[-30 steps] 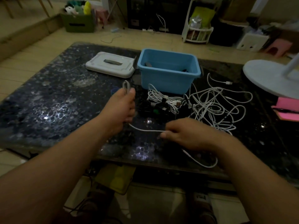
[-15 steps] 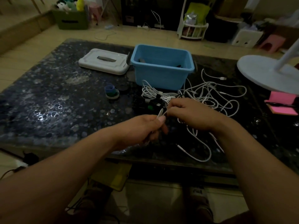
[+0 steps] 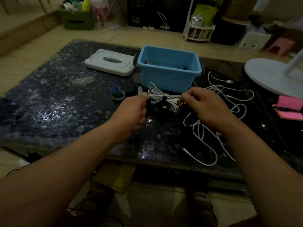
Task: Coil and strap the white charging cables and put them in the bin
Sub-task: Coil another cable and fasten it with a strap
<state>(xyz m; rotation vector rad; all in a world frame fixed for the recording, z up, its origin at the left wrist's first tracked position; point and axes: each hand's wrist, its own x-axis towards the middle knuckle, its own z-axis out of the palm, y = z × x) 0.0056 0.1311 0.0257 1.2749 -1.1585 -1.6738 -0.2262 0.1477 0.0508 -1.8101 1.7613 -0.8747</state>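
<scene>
- A second ago my left hand (image 3: 132,112) held a folded loop up high and my right hand (image 3: 208,107) pinched the line low by the near edge. Half a second ago the two hands met. Now they are apart again and further in, just in front of the blue bin (image 3: 168,69).
- Both grips are clamped on the same white cable (image 3: 192,154). The left pinches the gathered end between thumb and curled fingers, and the right pinches it a short way along, with a taut stretch between them.
- The rest of that cable trails from under the right hand across the counter (image 3: 65,104) to the near edge, plug end lying free.
- I read this as one more turn being fed into the coil. Much slack remains, so coiling is partway done.
- No strap is on it yet, and the loose cables (image 3: 236,95) still lie tangled to the right of the bin, so most of the job remains.
</scene>
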